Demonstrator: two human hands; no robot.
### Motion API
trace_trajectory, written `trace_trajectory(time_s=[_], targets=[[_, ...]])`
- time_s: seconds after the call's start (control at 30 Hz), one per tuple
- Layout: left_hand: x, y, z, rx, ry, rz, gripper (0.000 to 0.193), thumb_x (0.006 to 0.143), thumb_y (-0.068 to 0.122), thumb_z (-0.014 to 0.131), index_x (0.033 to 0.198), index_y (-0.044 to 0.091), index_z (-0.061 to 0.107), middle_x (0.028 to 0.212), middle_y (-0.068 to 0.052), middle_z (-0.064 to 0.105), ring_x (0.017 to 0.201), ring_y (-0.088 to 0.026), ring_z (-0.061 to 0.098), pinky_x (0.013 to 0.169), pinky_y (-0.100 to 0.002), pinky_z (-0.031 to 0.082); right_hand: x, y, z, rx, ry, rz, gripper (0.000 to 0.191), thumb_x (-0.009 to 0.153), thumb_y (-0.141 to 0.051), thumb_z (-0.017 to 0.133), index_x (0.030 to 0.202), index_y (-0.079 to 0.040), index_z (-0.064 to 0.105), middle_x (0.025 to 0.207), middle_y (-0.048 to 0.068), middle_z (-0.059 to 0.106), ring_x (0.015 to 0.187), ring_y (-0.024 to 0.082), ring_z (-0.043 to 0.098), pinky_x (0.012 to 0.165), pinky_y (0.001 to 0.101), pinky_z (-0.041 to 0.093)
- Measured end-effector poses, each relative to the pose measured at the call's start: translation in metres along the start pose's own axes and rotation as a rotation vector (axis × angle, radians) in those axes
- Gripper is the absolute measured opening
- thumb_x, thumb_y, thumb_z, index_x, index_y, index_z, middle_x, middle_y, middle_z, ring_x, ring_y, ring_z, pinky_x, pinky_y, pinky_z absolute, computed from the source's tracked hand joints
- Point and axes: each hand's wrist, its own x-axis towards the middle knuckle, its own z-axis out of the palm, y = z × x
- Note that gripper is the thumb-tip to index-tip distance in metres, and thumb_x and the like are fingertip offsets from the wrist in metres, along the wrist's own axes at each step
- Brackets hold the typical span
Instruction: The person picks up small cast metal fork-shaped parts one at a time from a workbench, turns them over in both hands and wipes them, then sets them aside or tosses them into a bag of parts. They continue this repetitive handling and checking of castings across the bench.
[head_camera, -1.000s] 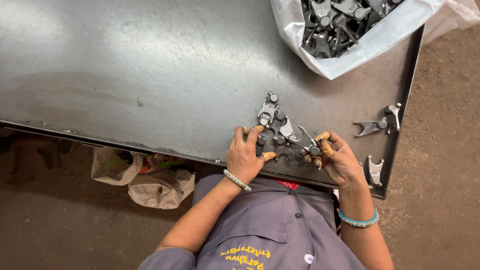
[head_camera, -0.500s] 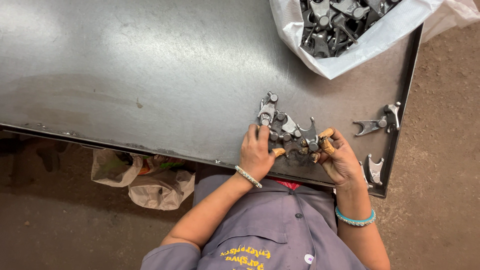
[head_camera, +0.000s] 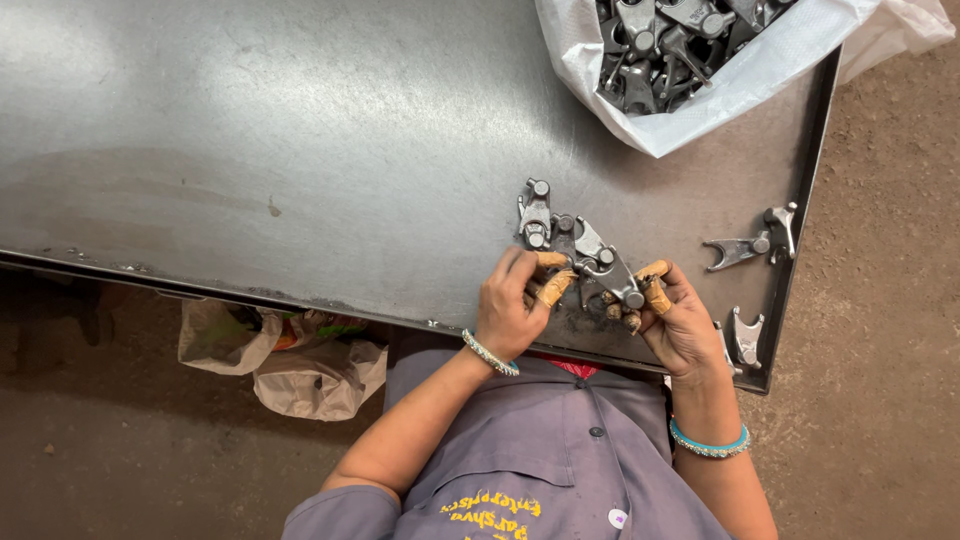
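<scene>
The light over my work is soft and even, falling from above. My steel table (head_camera: 300, 150) shows a broad pale sheen at its upper left, with no hard glare. Under its near edge the floor (head_camera: 120, 440) lies in dim shadow. Everything looks sharp, even my fingers (head_camera: 655, 295). The edges show little bending.

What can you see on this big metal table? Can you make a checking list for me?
Surface: dark metal table, scuffed, with a raised rim.
Job's things: grey forked metal parts clustered by the near edge; both hands grip them.
Clutter: white sack full of similar parts; three loose parts near the right rim.
Grippers: left hand and right hand have taped fingertips.
Cables: nothing seen.
Surroundings: dirt floor; crumpled bags under the table.
</scene>
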Motion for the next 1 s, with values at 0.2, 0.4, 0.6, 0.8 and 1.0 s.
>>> trace_trajectory(time_s=[0.2,0.4,0.6,0.8,1.0], targets=[[-0.009,-0.021,0.025,-0.659,-0.167,-0.316,0.027,0.094,0.01,0.075,0.121,0.003,0.071,0.096,-0.003,0.072,0.08,-0.008,0.064,0.069,-0.024,0.054,-0.001,0.004,0.005,-0.073,-0.019,0.027,0.033,0.096,-0.012,0.073,0.125,-0.005,0.059,0.104,0.008,0.072,0.088,0.019,0.072,0.068,0.034,0.059],[-0.018,-0.042,0.042,-0.96,-0.186,-0.49,0.02,0.093,0.006,0.075,0.112,-0.001,0.07,0.098,-0.006,0.075,0.081,-0.009,0.071,0.066,-0.024,0.058,-0.001,0.004,0.008,-0.155,-0.018,0.047,0.029,0.097,-0.014,0.073,0.121,-0.002,0.061,0.103,0.007,0.072,0.085,0.015,0.07,0.067,0.0311,0.058],[-0.023,-0.052,0.047,-1.095,-0.15,-0.671,0.017,0.092,0.005,0.075,0.107,-0.001,0.07,0.092,-0.01,0.076,0.076,-0.014,0.072,0.063,-0.027,0.059,-0.001,0.004,0.016,-0.222,0.01,0.056,0.027,0.097,-0.016,0.072,0.118,-0.002,0.063,0.099,0.006,0.071,0.082,0.013,0.069,0.066,0.0271,0.056],[-0.026,-0.06,0.05,-1.183,-0.144,-0.757,0.012,0.094,0.003,0.074,0.104,-0.003,0.07,0.092,-0.012,0.076,0.08,-0.017,0.073,0.07,-0.03,0.061,0.0,0.004,0.021,-0.249,0.006,0.068,0.026,0.098,-0.019,0.071,0.116,-0.002,0.064,0.096,0.005,0.071,0.078,0.012,0.067,0.058,0.0242,0.051],[-0.027,-0.062,0.048,-1.225,-0.165,-0.793,0.012,0.095,0.004,0.072,0.104,-0.003,0.07,0.091,-0.012,0.076,0.078,-0.016,0.074,0.064,-0.028,0.06,-0.002,0.003,0.027,-0.315,0.003,0.044,0.024,0.101,-0.021,0.069,0.114,-0.001,0.066,0.092,0.005,0.07,0.073,0.011,0.066,0.057,0.0239,0.052]])
